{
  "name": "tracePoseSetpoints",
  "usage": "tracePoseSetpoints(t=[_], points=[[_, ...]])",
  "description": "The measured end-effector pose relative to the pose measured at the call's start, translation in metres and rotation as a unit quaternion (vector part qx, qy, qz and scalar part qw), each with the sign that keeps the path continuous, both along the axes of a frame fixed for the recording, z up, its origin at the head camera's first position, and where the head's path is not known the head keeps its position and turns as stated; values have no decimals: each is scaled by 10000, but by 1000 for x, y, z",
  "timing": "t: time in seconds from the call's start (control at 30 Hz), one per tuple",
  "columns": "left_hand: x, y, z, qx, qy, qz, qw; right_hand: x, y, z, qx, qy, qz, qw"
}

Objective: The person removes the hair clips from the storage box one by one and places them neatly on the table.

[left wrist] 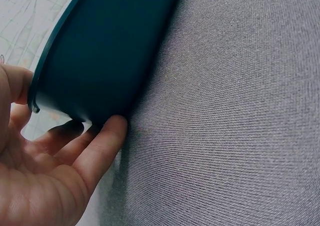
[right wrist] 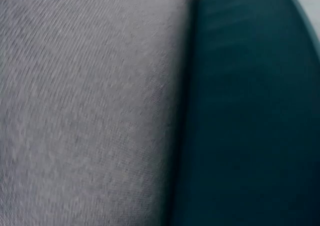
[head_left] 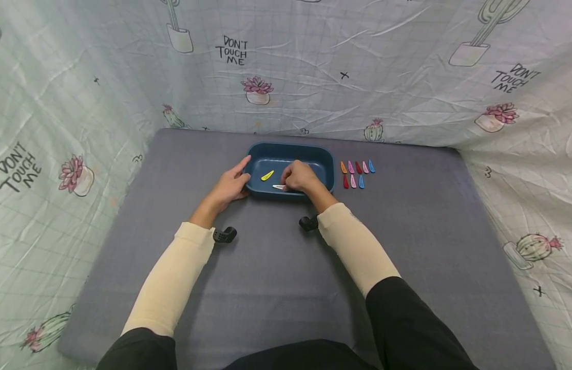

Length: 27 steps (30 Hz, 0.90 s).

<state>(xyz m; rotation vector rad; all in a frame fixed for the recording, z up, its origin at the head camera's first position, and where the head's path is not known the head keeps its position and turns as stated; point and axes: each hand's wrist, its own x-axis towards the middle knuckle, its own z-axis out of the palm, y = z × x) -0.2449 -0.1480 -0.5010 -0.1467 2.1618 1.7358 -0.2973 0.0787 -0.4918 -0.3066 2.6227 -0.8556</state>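
Observation:
A dark blue tray (head_left: pixel 288 149) lies on the grey table, with a yellow hair clip (head_left: pixel 267 176) inside it. My left hand (head_left: pixel 230 184) holds the tray's left end. In the left wrist view, that hand's thumb is at the rim and its other fingers (left wrist: pixel 102 148) rest against the outside wall, low by the cloth. Down inside the tray, my right hand (head_left: pixel 299 176) has its fingers curled and pinches the right end of a white hair clip (head_left: pixel 278 186). The right wrist view mostly shows the outer wall of the tray (right wrist: pixel 245 110).
Right of the tray, several hair clips stand in two rows, among them an orange clip (head_left: pixel 343 167), a red clip (head_left: pixel 345 181) and a blue clip (head_left: pixel 361 181). Grey cloth (head_left: pixel 267 277) covers the table. A printed curtain (head_left: pixel 304 67) hangs behind and at both sides.

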Motion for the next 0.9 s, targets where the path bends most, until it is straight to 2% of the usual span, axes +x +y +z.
tracePoseSetpoints(t=[0.17,0.37,0.53,0.7,0.9], points=[[1,1,1,11,-25,18,10000,-3,2,-2,148,151,117,9997],[0,1,0,29,-16,-32,10000,-6,6,-3,-80,227,158,9996],[-2,2,1,-19,-100,-33,9999,-7,10,-1,-754,-204,-50,9969],[-2,1,1,-40,-134,-22,9999,-7,16,3,-1370,-664,-369,9876],[2,0,2,0,2,-35,10000,-4,22,10,-1859,-887,-730,9758]])
